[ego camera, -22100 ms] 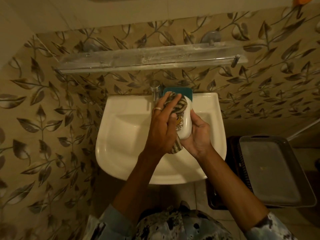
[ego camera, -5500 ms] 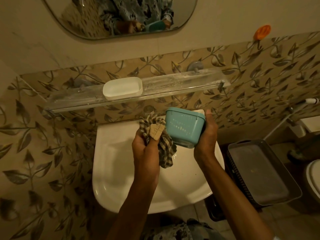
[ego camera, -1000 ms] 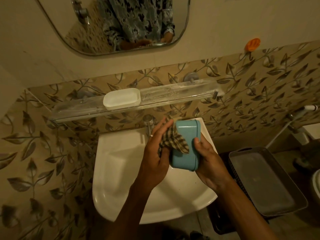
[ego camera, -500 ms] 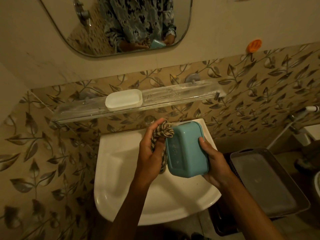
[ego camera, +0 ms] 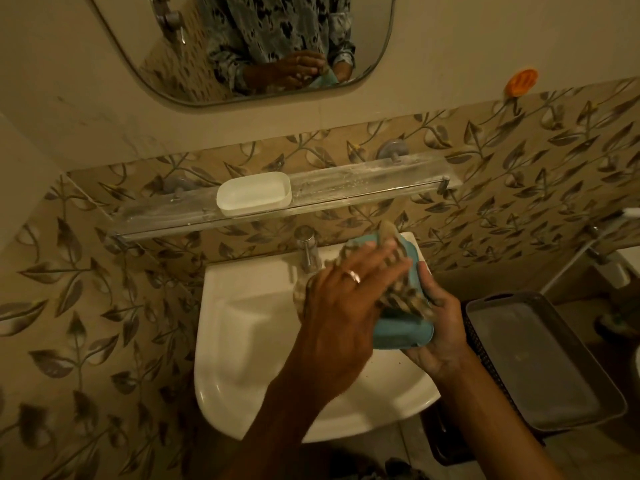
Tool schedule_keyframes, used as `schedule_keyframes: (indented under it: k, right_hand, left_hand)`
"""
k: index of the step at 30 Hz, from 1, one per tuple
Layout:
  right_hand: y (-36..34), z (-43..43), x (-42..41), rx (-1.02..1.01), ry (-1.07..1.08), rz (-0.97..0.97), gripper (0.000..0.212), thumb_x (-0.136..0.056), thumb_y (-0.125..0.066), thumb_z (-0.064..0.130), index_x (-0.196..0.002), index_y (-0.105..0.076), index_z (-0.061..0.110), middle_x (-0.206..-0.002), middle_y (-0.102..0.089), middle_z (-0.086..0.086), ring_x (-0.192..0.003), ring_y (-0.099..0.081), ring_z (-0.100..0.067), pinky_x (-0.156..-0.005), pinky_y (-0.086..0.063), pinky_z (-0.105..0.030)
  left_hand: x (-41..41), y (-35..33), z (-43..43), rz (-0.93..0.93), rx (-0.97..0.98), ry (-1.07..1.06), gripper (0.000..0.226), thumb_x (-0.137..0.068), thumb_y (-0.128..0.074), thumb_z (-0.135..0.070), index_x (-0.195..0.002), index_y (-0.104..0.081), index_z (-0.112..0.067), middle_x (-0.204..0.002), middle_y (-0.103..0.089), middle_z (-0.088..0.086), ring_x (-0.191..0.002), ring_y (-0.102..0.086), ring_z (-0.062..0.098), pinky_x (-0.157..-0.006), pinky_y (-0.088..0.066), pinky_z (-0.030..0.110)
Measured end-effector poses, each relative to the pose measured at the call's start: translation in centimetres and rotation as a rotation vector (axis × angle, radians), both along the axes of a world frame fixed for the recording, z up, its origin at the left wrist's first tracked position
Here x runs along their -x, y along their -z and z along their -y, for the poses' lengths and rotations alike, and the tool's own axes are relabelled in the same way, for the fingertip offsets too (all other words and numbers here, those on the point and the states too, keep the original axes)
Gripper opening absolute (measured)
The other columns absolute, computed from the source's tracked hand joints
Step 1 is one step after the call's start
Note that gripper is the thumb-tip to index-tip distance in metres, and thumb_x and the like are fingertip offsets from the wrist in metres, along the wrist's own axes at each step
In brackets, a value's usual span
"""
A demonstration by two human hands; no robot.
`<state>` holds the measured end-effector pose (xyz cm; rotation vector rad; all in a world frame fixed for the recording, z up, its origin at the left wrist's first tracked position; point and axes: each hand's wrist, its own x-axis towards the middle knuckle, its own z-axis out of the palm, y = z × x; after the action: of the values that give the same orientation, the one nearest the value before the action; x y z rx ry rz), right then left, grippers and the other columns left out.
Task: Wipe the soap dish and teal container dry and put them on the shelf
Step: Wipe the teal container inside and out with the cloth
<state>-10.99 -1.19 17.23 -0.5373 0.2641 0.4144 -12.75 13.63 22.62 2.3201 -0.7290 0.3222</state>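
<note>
Head view: over the sink [ego camera: 242, 341], our right hand [ego camera: 436, 327] grips the teal container [ego camera: 401, 336] while our left hand [ego camera: 341, 306] presses the cloth [ego camera: 403, 296] against it; a wet grip could drop it.

Bare forearms, sleeves out of frame. Left hand [ego camera: 341, 306]: a gold ring [ego camera: 354, 276]. Mirror [ego camera: 270, 46], top centre: blue-grey, dark-blotched patterned sleeves.
</note>
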Motion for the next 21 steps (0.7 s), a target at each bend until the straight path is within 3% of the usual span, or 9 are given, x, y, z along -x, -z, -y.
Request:
schedule_keyframes:
  k: [2,5,9,12,16,21]
  right_hand:
    - [-0.1,0.4,0.1,-0.026,0.013,-0.032,0.066,-0.083,-0.048,0.053,-0.131,-0.055,0.009,-0.123,-0.06,-0.016,-0.105,-0.06,-0.028,-0.084,-0.055,-0.041]
    - [0.3,0.7,0.3,-0.002,0.051,-0.063,0.052,-0.089,-0.048,0.048,-0.119,-0.066,0.009,-0.11,-0.067,-0.015,-0.097,-0.066,-0.025,-0.073,-0.06,-0.036]
    - [0.8,-0.1,0.7,-0.032,-0.004,-0.081,0.066,-0.086,-0.048,0.05,-0.135,-0.051,0.006,-0.131,-0.055,-0.019,-0.114,-0.056,-0.031,-0.094,-0.049,-0.042]
    - [1.4,-0.5,0.8,-0.02,0.003,-0.032,0.06,-0.082,-0.053,0.046,-0.129,-0.059,0.008,-0.118,-0.064,-0.02,-0.102,-0.065,-0.033,-0.089,-0.051,-0.047]
    - [1.3,-0.9,0.5,-0.014,0.018,-0.011,0.051,-0.081,-0.054,0.046,-0.115,-0.07,0.01,-0.118,-0.066,-0.02,-0.098,-0.067,-0.034,-0.085,-0.053,-0.049]
    - [0.6,-0.4,-0.1,-0.054,0.069,0.016,0.063,-0.078,-0.058,0.047,-0.128,-0.059,0.008,-0.116,-0.064,-0.018,-0.098,-0.065,-0.03,-0.085,-0.055,-0.045]
  left_hand:
    - [2.1,0.9,0.4,0.032,-0.022,0.029,0.049,-0.09,-0.041,-0.018,-0.136,-0.038,-0.032,-0.149,-0.032,-0.011,-0.142,-0.02,0.006,-0.111,-0.027,0.044]
    - [3.8,2.4,0.3,0.071,0.017,0.05,0.047,-0.089,-0.043,-0.015,-0.134,-0.043,-0.028,-0.145,-0.041,-0.007,-0.14,-0.028,0.009,-0.109,-0.034,0.038]
    - [2.0,2.1,0.0,0.045,0.003,0.038,0.046,-0.089,-0.04,-0.016,-0.133,-0.049,-0.021,-0.145,-0.044,0.001,-0.14,-0.028,0.014,-0.111,-0.03,0.045]
    - [-1.0,1.1,-0.4,-0.059,0.012,0.007,0.048,-0.092,-0.032,-0.027,-0.139,-0.043,-0.022,-0.151,-0.036,0.001,-0.143,-0.019,0.012,-0.117,-0.019,0.038]
    - [-3.8,1.0,-0.9,-0.188,0.17,-0.051,0.052,-0.092,-0.042,-0.002,-0.139,-0.043,-0.022,-0.151,-0.036,-0.004,-0.143,-0.02,0.005,-0.118,-0.021,0.037]
    - [-1.0,2.5,-0.9,-0.161,0.231,-0.022,0.052,-0.09,-0.046,-0.003,-0.137,-0.045,-0.025,-0.15,-0.036,-0.007,-0.143,-0.022,0.008,-0.117,-0.025,0.036]
